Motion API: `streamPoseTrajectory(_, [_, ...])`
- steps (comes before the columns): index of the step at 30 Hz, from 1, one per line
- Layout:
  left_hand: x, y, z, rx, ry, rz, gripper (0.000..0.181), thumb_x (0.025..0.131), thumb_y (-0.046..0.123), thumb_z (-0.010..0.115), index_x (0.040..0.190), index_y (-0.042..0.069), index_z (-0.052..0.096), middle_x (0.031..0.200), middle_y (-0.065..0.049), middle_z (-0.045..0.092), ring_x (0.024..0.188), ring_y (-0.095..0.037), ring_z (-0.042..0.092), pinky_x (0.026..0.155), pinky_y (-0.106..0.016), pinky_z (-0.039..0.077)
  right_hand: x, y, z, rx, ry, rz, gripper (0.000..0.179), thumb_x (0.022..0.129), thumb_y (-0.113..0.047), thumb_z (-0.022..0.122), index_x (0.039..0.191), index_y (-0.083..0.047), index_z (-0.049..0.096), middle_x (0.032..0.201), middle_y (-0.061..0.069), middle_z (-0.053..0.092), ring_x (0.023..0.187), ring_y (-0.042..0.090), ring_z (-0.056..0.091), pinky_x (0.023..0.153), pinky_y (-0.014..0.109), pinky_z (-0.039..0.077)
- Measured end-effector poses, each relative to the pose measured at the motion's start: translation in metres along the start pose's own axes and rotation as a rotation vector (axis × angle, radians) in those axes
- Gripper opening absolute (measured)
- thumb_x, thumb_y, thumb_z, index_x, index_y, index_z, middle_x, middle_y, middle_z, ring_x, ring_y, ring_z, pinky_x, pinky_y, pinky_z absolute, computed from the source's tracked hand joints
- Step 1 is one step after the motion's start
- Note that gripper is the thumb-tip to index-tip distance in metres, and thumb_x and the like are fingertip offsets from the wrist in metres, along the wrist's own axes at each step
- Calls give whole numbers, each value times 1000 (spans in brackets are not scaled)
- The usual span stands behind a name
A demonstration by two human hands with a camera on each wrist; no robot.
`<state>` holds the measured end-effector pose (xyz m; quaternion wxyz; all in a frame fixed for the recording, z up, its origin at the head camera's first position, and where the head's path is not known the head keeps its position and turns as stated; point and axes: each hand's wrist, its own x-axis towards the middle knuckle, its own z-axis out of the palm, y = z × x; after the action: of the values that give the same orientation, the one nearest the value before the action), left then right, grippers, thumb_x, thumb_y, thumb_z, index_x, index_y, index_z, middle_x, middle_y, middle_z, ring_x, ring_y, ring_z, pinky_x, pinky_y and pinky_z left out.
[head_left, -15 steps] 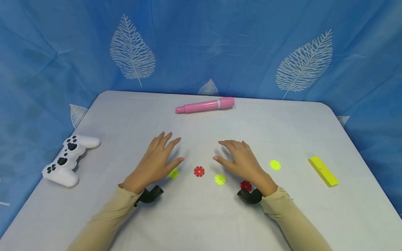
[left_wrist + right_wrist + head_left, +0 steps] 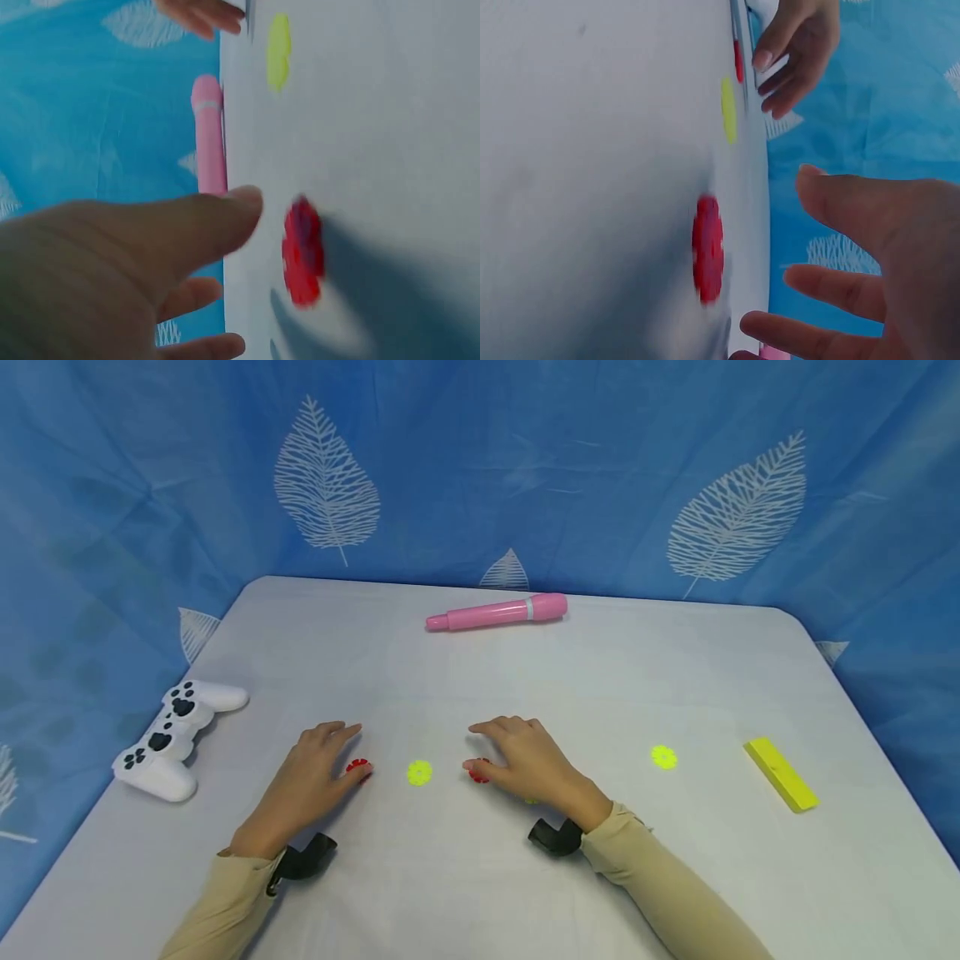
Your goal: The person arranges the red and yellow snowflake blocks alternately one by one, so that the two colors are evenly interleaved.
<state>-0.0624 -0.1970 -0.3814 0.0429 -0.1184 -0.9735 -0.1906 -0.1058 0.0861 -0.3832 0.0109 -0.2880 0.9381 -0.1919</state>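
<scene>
My left hand (image 2: 307,781) hovers over the white table with fingers loosely bent, holding nothing. Close to its thumb lies a red notched disc (image 2: 359,766), which the left wrist view shows apart from the hand. My right hand (image 2: 532,764) is held above another red notched disc (image 2: 480,774), its thumb partly covering that disc in the head view. In the right wrist view a gap separates the fingers from this red disc (image 2: 708,251). Between the hands sits a yellow-green notched disc (image 2: 420,772). A second yellow-green disc (image 2: 532,800) is mostly hidden beneath the right hand.
Another yellow-green disc (image 2: 663,757) lies right of the hands, with a yellow block (image 2: 782,775) beyond it. A white game controller (image 2: 176,739) rests at the left edge. A pink stick with a silver band (image 2: 495,613) lies near the back, before a blue curtain (image 2: 585,468).
The left hand has moved left and nearer the person, uncovering a red disc. The right hand has moved left, over the other red disc. The head view has shifted slightly.
</scene>
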Motion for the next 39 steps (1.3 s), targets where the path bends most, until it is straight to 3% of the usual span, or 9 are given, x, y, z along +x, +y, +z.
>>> streamPoseTrajectory(4, [-3,-7,-1,4,22,-41,54,74,25,73,118,-1,56,112,-25,52,101,-38,48,82,-51,44,7,-16,7,-12,-10,-50,49,81,-51,59,117,-18,59,112,0,63,103,16,58,84,38,42])
streamPoseTrajectory(9, [-4,-12,4,-18,-18,-96,52,73,32,74,113,2,59,108,-23,50,98,-34,45,78,-48,44,17,-34,17,-13,-38,-114,47,82,-49,58,118,-19,58,114,-1,62,104,15,57,85,36,42])
streamPoseTrajectory(19, [-4,-12,8,-46,-18,-81,36,72,29,74,96,4,63,94,-13,51,87,-26,43,70,-37,40,27,-44,28,10,-85,-148,47,81,-46,62,121,-21,56,111,-2,58,102,15,53,82,31,43])
streamPoseTrajectory(26, [-1,-11,9,-109,-56,-94,31,74,22,74,90,1,58,87,-9,51,83,-22,44,71,-35,41,28,-44,28,32,-104,-158,48,81,-45,62,121,-20,56,110,-2,57,102,14,52,83,31,44])
streamPoseTrajectory(32, [6,-11,10,-224,-95,-48,28,74,14,73,91,4,53,72,-2,51,64,-9,42,55,-20,37,27,-43,27,53,-114,-158,47,82,-44,62,122,-20,55,111,-2,57,103,14,52,85,31,44])
streamPoseTrajectory(39, [20,-6,8,-269,-108,12,22,76,11,72,92,8,58,70,2,58,59,-5,44,53,-19,38,28,-43,27,68,-125,-171,47,82,-42,63,123,-20,55,112,-2,58,104,14,51,88,31,43])
